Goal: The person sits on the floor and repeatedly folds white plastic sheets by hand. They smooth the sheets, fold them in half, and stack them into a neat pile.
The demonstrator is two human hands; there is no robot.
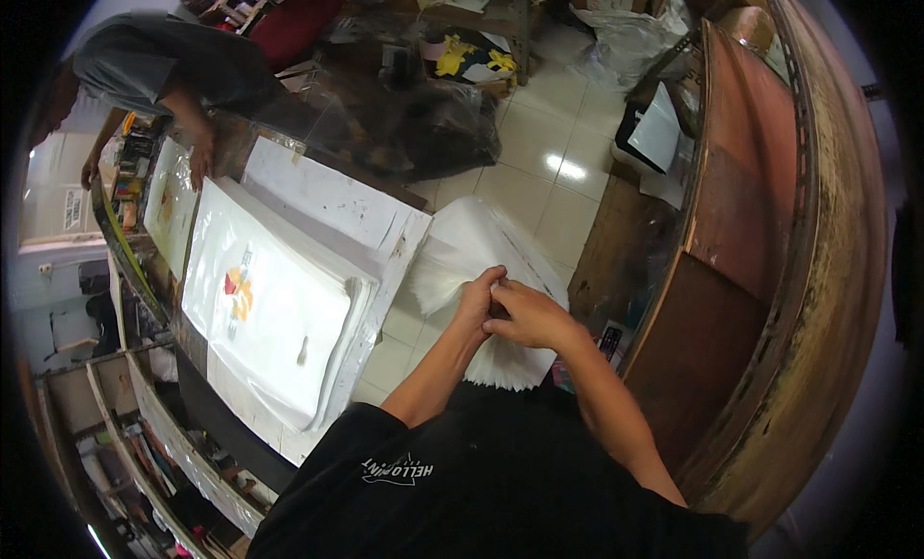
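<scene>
White, filmy material, a thick bundle (484, 234) of it, and I've got it on the head view just right of the printed stack (279, 313), my landmark throughout. It's gathered at the waist, one frilled end fanning toward the stack, another spreading low against the black shirt. Plastic or paper, I can't tell.

Each single leaf looks light and limp to me; together they'd carry some weight, and I'd expect them to slide over one another. Not brittle, I'd say, but easily creased. Best hold? Right at that squeezed neck, where every layer is caught; grab a loose frill and I'd reckon on leaves slipping out.

And that's where the hands are! The left hand (472, 307), on the side nearer the printed stack, is wrapped around the neck; the right hand (534, 318) closes in from the far side, thumb and fingers pinching the gathers. Some fingertips are hidden from me.

Outward now: glossy white sheets in the printed stack, red and orange design up, on a white board (332, 195) that juts out beyond its right side. Just past the stack's far left corner, a co-worker's hand (200, 159). Beyond its far right corner, dark plastic wrap (423, 126); well right of it, a reddish-brown panel (741, 183).
</scene>
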